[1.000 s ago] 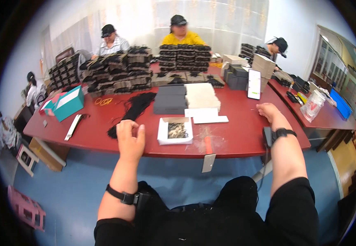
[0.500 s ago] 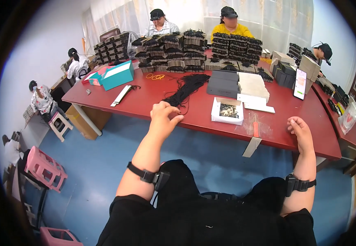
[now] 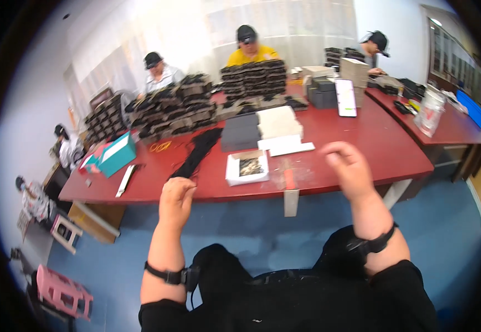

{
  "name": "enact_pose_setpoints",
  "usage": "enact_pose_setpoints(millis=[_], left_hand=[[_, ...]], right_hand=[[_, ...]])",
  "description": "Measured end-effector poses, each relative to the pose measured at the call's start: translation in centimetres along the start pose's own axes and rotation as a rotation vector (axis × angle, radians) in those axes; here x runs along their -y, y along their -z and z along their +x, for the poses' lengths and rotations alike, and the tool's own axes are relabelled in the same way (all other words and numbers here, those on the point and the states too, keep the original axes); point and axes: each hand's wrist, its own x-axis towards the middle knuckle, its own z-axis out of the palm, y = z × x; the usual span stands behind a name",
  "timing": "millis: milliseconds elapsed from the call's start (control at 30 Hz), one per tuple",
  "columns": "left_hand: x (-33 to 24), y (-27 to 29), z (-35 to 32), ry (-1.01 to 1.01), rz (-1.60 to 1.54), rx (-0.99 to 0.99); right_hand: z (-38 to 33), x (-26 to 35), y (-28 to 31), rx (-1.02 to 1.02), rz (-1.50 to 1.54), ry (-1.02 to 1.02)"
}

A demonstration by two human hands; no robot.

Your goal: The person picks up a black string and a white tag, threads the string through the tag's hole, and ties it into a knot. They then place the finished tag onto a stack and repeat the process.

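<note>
As L hand [image 3: 175, 198] hovers, nr blk cords [image 3: 199, 152]

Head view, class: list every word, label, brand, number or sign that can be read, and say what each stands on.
No text can be read.
Upright smartphone with a bright white screen: screen content too small and blurred.
Whitish translucent plastic item with red marks, on the red side table: marks too blurred to read.

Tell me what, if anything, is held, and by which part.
Nothing visible is in the right hand. The left hand is at the near end of the black strands; whether its fingers grip any cannot be told.
</note>
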Motion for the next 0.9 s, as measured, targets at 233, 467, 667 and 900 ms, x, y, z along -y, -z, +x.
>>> enact_pose_setpoints(millis=[233, 467, 667, 900], left_hand=[[-13.4, -0.7, 3.5, -0.066, -0.079, 0.368], [-13.1, -1.1, 1.9, 0.172, -0.318, 0.329], [-11.9, -3.9, 3.5, 0.146, -0.379, 0.187], [-3.5, -8.1, 7.6, 0.209, -0.012, 0.66]], right_hand=[[-1.2, 6.0, -11.1, 0.648, -0.047, -0.113], [-3.9, 2.3, -8.0, 0.493, -0.053, -0.235], [-3.1, 1.1, -6.2, 0.396, 0.167, -0.293], [0.2, -2.1, -3.8, 0.013, 0.26, -0.4]])
